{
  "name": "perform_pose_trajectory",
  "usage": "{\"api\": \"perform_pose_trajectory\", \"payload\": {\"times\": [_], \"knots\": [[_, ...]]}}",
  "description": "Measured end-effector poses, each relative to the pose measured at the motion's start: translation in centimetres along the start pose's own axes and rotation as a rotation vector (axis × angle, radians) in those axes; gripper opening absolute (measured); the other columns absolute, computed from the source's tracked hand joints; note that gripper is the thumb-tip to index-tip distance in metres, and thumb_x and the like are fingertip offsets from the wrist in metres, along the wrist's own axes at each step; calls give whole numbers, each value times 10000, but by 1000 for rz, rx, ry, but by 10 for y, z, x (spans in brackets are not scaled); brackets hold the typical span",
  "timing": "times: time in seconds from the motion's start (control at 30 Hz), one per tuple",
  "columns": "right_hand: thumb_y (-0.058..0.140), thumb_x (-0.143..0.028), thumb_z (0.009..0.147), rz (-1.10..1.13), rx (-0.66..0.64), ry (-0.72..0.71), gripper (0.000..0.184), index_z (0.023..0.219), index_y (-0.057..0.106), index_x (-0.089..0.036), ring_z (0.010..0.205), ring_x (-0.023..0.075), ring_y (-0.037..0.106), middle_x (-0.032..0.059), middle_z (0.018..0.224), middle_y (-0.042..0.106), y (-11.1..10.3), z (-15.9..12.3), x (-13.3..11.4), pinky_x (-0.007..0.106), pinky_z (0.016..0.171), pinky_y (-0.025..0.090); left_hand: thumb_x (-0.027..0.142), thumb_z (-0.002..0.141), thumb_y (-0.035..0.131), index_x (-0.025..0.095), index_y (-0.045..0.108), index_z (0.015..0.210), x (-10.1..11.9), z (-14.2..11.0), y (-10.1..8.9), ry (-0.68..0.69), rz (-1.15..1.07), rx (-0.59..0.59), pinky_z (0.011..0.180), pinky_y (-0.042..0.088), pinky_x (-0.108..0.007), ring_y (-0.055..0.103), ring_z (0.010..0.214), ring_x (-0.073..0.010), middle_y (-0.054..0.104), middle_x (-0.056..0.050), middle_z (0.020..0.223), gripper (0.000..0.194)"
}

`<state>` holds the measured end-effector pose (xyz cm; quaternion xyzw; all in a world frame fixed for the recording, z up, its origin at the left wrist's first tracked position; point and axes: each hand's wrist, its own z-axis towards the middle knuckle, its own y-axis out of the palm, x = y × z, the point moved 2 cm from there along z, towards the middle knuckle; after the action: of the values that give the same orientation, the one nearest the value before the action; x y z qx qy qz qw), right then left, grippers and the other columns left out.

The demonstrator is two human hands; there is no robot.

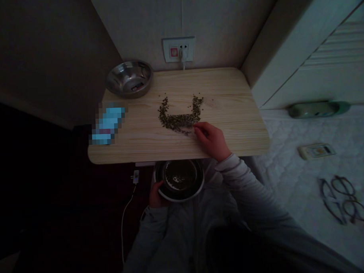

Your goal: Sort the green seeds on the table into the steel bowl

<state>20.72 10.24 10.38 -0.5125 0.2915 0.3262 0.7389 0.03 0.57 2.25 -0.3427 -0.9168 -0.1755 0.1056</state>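
A: Where is the right hand?
B: The right hand is over the near edge of the wooden table, its fingers curled and thumb and forefinger close together at the near right fringe of the small green grains. Whether a grain is pinched between them, I cannot tell.
A: And that arm?
B: It slants in from the lower right, sleeve at the wrist, back of the hand upward.
A: The left hand?
B: The left hand grips the left side of a white-rimmed bowl, thumb over the rim; the other fingers are hard to make out. Its forearm rises from below.
A: Where are the bowl and grains?
B: The bowl is below the table's near edge, with dark contents; the grains form a U-shaped patch mid-table.
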Motion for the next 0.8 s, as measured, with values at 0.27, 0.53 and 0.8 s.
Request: {"api": "perform_pose_trajectory", "payload": {"times": [0.27, 0.53, 0.8], "knots": [[427, -333, 811, 2, 12, 33, 266, 932, 603, -174, 647, 146, 528, 53, 773, 630, -1, 0, 0, 279, 619, 414, 130, 662, 524, 186, 588, 478, 0, 6, -5, 110, 15, 50, 761, 497, -322, 630, 841, -231, 627, -35, 506, 203], [428, -321, 813, -24, -8, 26, 257, 916, 604, -165, 665, 139, 532, 56, 795, 633, 0, 1, -1, 267, 633, 407, 150, 672, 508, 183, 601, 496, 0, -1, 0, 68, 14, -1, 744, 504, -332, 634, 824, -236, 627, -41, 507, 201], [441, -299, 802, -70, -19, 30, 243, 897, 606, -148, 640, 136, 525, 50, 742, 623, 6, 7, -5, 255, 616, 390, 140, 687, 478, 177, 598, 483, 1, -3, 2, 82, 6, 19, 748, 508, -346, 634, 835, -237, 645, -48, 527, 240]]}}
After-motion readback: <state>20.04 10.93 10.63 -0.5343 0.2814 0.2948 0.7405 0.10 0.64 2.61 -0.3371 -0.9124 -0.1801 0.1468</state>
